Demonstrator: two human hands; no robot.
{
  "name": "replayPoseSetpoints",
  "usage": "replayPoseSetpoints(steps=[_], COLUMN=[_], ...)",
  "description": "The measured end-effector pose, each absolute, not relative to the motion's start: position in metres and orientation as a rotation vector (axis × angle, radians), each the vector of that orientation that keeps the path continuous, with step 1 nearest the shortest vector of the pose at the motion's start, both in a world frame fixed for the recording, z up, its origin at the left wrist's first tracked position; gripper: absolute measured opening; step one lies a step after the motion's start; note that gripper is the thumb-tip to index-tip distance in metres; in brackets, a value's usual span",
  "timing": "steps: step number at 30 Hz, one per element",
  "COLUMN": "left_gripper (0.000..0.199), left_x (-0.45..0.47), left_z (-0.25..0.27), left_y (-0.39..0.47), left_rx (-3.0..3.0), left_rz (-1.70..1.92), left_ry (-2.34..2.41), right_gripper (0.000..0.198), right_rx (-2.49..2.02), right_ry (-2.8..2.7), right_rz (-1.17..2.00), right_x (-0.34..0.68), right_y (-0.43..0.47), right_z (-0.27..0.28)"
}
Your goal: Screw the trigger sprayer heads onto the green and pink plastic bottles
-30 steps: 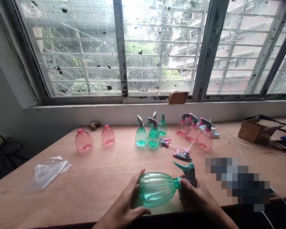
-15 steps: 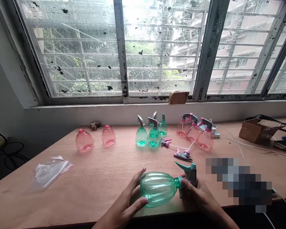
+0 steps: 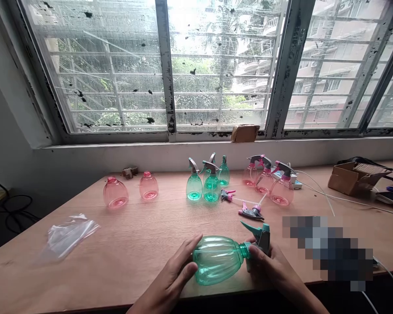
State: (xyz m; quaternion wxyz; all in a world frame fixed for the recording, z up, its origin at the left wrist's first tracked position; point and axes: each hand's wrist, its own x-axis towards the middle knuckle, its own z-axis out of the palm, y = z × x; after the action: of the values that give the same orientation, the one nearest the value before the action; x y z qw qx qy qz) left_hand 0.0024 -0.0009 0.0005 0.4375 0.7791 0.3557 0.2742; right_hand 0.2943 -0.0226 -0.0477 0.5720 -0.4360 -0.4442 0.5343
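Note:
A clear green spray bottle [image 3: 218, 261] lies sideways near the table's front edge, its base to the left. My right hand [image 3: 270, 264] is closed around the collar and neck of its grey-and-teal trigger head [image 3: 264, 237]. At the base, my left hand [image 3: 177, 272] holds the bottle lightly, fingertips on the upper edge and thumb at the near side. The head sits on the bottle's neck; how tightly, I cannot tell. Beyond my hands lie two loose grey-and-pink trigger heads, one close by [image 3: 251, 212] and one farther back [image 3: 227, 196].
Several green spray bottles [image 3: 194, 187] stand at the back middle, with three pink ones [image 3: 281, 192] to their right. Two headless pink bottles [image 3: 116, 194] stand left. A plastic bag [image 3: 70, 235] lies front left. On the right are a cardboard box [image 3: 350, 179], cables and a blurred-out patch.
My left thumb has drawn back toward the bottle's base, and the left fingers have shifted slightly on its upper edge. My right hand and the bottle have hardly moved.

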Motion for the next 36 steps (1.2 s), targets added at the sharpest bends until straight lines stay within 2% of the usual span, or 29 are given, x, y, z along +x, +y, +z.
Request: replayPoseSetpoints(steps=[2,7,11,25,29,36], left_gripper=[0.050,0.080,0.072,0.063,0.069,0.053], left_x=[0.004,0.003,0.001,0.003,0.004,0.003], left_z=[-0.002,-0.012,-0.014,-0.010,-0.011,-0.004], left_y=[0.000,0.005,0.007,0.000,0.002,-0.005], left_rx=[1.875,1.788,1.907,1.840,2.056,2.123], left_rz=[0.723,0.778,0.745,0.814,0.804,0.777], left_ry=[0.847,0.754,0.835,0.838,0.801,0.782], right_gripper=[0.051,0.051,0.052,0.054,0.054,0.052], right_rx=[-1.033,-1.039,-1.042,-0.928,-0.980,-1.045], right_ry=[-1.044,-1.063,-1.022,-0.975,-1.014,-1.100], right_rz=[1.247,1.214,1.220,1.275,1.271,1.277], right_x=[0.295,0.297,0.296,0.289,0.291,0.292], right_y=[-0.022,-0.022,-0.023,-0.023,-0.023,-0.023], right_z=[-0.048,-0.047,-0.046,-0.042,-0.043,-0.046])
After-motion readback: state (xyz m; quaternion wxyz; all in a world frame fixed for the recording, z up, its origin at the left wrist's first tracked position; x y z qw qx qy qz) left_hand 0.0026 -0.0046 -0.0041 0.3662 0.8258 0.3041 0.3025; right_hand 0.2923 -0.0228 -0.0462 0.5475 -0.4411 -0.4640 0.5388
